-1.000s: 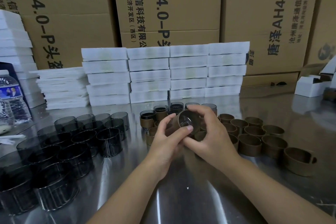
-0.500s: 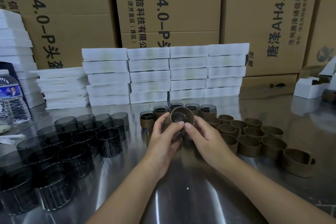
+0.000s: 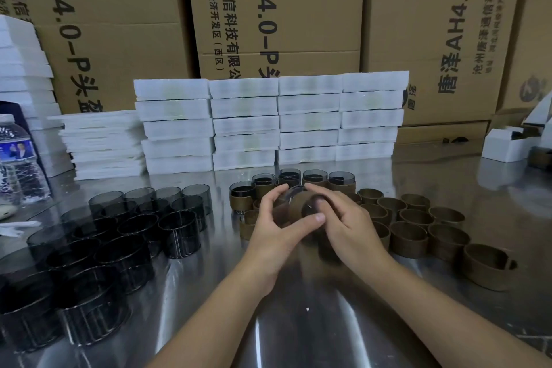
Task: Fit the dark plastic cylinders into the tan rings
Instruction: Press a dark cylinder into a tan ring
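One tan ring (image 3: 298, 208) with a dark cylinder (image 3: 310, 208) seated inside it is clamped between both hands just above the table (image 3: 298, 331). The left hand (image 3: 277, 233) is wrapped around the near side, thumb laid across the front, while the right hand (image 3: 346, 224) is closed on the far side with a fingertip pressed against the cylinder's end, apparently so the insert can be pushed home against an opposing grip. How deep the cylinder sits cannot be told, since the piece is blurred.

Just behind the hands a short row of finished assemblies (image 3: 313, 181) is stood upright, cylinders protruding above their rings. Empty tan rings (image 3: 418, 227) are clustered to the right, and loose dark cylinders (image 3: 134, 227) are massed to the left, so each part is probably kept within reach of the hand that fetches it. White boxes (image 3: 268, 122) are stacked further back against cardboard cartons (image 3: 268, 9), and a water bottle (image 3: 18, 158) is stood at the far left.
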Demonstrator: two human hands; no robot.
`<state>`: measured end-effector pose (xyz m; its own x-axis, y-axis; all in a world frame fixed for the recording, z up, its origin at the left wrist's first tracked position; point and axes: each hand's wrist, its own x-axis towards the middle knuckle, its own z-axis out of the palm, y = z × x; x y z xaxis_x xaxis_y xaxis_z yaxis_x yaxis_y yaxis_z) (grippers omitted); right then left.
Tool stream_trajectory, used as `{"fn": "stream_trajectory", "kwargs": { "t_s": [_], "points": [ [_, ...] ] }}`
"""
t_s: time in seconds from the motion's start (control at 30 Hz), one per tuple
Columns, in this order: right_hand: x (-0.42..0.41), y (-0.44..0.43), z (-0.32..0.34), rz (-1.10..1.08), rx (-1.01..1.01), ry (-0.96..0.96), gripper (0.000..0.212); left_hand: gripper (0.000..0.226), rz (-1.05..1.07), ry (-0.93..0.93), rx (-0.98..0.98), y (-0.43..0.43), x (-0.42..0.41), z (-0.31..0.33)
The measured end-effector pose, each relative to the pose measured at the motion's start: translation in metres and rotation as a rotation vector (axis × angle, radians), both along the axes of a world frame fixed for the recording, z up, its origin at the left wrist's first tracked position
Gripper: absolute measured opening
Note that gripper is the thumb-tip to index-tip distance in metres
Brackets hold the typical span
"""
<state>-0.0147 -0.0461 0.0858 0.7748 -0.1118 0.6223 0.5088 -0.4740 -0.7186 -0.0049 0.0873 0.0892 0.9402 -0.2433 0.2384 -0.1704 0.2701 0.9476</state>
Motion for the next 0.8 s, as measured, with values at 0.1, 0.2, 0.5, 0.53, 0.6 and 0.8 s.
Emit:
{"fn": "stream_trajectory", "kwargs": {
  "t_s": [0.1, 0.2, 0.5, 0.53, 0.6, 0.8],
  "points": [
    [0.0, -0.001, 0.0, -0.025, 0.043, -0.005, 0.031, 0.079, 0.006, -0.027, 0.017, 0.0, 0.001, 0.0],
    [0.0, 0.001, 0.0, -0.044, 0.057, -0.007, 0.03, 0.076, 0.008, -0.03, 0.02, -0.001, 0.0, -0.001],
    [-0.003, 0.001, 0.003, 0.046, 0.149, 0.118, 0.039, 0.032, 0.037, 0.082, -0.107, 0.001, 0.008, -0.002],
    [-0.002, 0.001, 0.002, 0.065, 0.136, 0.14, 0.044, 0.029, 0.054, 0.095, -0.114, 0.002, 0.009, -0.002],
    [-0.001, 0.002, 0.001, 0.083, 0.123, 0.166, 0.046, 0.028, 0.08, 0.102, -0.126, 0.003, 0.01, -0.001],
    [0.005, -0.005, 0.005, 0.182, 0.288, 0.234, 0.045, 0.042, 0.119, 0.01, -0.104, 0.004, 0.009, -0.003]
  ]
}}
